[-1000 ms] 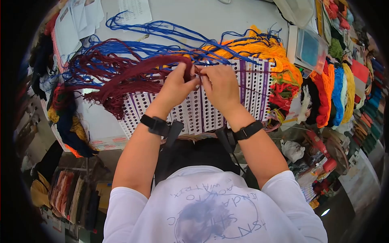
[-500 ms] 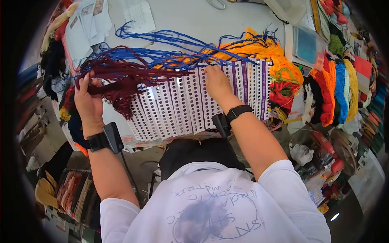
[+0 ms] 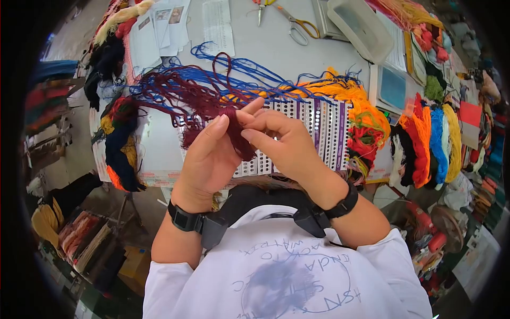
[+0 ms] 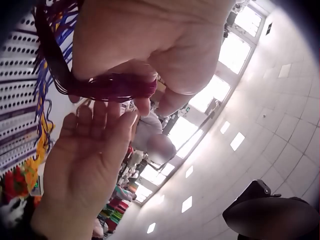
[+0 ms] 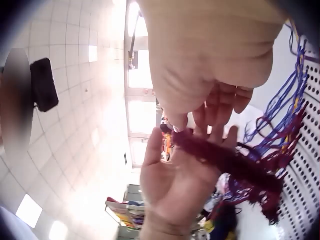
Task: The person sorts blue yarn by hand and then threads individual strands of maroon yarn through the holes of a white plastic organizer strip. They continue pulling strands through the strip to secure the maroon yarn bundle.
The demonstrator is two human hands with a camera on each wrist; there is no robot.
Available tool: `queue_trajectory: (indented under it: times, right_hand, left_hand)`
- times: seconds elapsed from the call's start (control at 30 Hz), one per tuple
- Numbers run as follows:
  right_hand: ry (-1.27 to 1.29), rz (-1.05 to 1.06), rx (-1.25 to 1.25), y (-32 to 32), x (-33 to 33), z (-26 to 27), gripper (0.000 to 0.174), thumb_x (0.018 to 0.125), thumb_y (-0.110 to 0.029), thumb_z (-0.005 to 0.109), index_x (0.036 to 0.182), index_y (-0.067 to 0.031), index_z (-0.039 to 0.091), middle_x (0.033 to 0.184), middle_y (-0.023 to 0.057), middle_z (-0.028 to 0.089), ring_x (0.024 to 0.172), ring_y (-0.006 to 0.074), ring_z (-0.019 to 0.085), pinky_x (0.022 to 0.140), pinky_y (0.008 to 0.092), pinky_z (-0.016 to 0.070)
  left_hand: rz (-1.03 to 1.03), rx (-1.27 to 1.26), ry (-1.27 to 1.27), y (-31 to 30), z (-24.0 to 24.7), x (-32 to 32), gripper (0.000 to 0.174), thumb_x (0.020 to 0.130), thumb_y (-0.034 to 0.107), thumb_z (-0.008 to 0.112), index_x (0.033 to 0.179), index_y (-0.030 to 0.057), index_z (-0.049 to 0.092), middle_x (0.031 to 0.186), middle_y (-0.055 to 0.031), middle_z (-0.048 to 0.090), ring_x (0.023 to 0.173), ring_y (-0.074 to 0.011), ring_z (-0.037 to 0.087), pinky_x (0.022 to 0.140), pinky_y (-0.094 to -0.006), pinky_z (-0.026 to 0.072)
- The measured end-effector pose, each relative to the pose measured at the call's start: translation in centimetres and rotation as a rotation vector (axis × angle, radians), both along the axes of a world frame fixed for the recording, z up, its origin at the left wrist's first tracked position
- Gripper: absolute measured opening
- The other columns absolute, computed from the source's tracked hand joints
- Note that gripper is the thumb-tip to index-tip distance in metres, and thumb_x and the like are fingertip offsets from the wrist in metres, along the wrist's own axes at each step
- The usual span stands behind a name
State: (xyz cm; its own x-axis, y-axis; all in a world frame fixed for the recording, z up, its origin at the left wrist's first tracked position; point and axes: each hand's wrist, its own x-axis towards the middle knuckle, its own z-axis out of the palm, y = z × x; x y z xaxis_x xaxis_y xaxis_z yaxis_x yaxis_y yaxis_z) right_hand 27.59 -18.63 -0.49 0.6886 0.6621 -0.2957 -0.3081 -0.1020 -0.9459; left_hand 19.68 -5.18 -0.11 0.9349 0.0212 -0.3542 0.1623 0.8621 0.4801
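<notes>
In the head view the left hand [image 3: 207, 159] holds a bundle of maroon thread [image 3: 239, 141] across its fingers, palm up. The right hand [image 3: 292, 149] pinches at the top of that bundle with thumb and index finger. More maroon strands trail to the left over blue threads [image 3: 249, 66] and white cards with rows of holes [image 3: 329, 133]. Seen from the left wrist, the bundle [image 4: 105, 89] lies between the left hand [image 4: 155, 45] and the right hand [image 4: 85, 170]. The right wrist view shows the bundle [image 5: 225, 162] hanging over the left fingers.
Orange thread [image 3: 361, 109] and a red and green tangle [image 3: 366, 133] lie at the cards' right end. Scissors [image 3: 297, 26], a clear plastic box [image 3: 361, 32] and papers [image 3: 159, 34] are at the back. Dark yarn [image 3: 119, 154] hangs over the left edge.
The left hand went out left along the maroon strands, then came back to the middle with the bundle gathered. The right hand moved off the cards to meet it, and the view shifted.
</notes>
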Motion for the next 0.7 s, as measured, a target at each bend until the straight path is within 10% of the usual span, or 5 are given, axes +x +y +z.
queue_trajectory:
  times: [0.17,0.23,0.43,0.7]
  right_hand:
    - [0.050,0.068,0.041,-1.3,-0.9,0.8,0.007,0.084,-0.007,0.062,0.086,-0.0002,0.064,0.089,0.0032,0.062,0.071,0.0077,0.052,0.064,0.0229,0.0420]
    - [0.225,0.038,0.165,-1.2,-1.3,2.1,0.009,0.087,-0.006,0.058,0.089,0.0014,0.061,0.087,0.0039,0.062,0.075,0.0088,0.056,0.069,0.0231,0.0451]
    - [0.286,0.096,0.096,-1.5,-1.9,3.8,0.011,0.089,-0.006,0.055,0.092,0.0036,0.059,0.087,0.0062,0.062,0.081,0.0103,0.059,0.074,0.0228,0.0473]
    - [0.320,0.130,0.104,-1.9,-2.0,4.5,0.013,0.089,-0.005,0.055,0.094,0.0058,0.060,0.086,0.0069,0.063,0.079,0.0102,0.059,0.072,0.0223,0.0477]
  left_hand:
    - [0.030,-0.012,0.021,0.1,1.2,-1.2,0.037,0.096,0.031,0.039,0.113,0.0030,0.057,0.143,-0.0193,0.034,0.130,-0.0289,0.038,0.105,-0.0441,0.0314]
    - [0.062,0.010,0.072,0.0,1.6,-1.5,0.028,0.093,0.022,0.052,0.108,-0.0006,0.061,0.121,-0.0124,0.056,0.103,-0.0176,0.057,0.088,-0.0339,0.0452]
    - [0.069,0.091,0.141,-0.2,2.0,-2.2,0.022,0.087,0.011,0.061,0.108,0.0012,0.061,0.083,-0.0054,0.063,0.072,-0.0138,0.060,0.067,-0.0279,0.0492]
    - [0.043,0.069,0.105,0.0,2.3,-2.9,0.025,0.088,0.011,0.061,0.110,0.0005,0.060,0.080,-0.0054,0.063,0.071,-0.0132,0.060,0.066,-0.0281,0.0494]
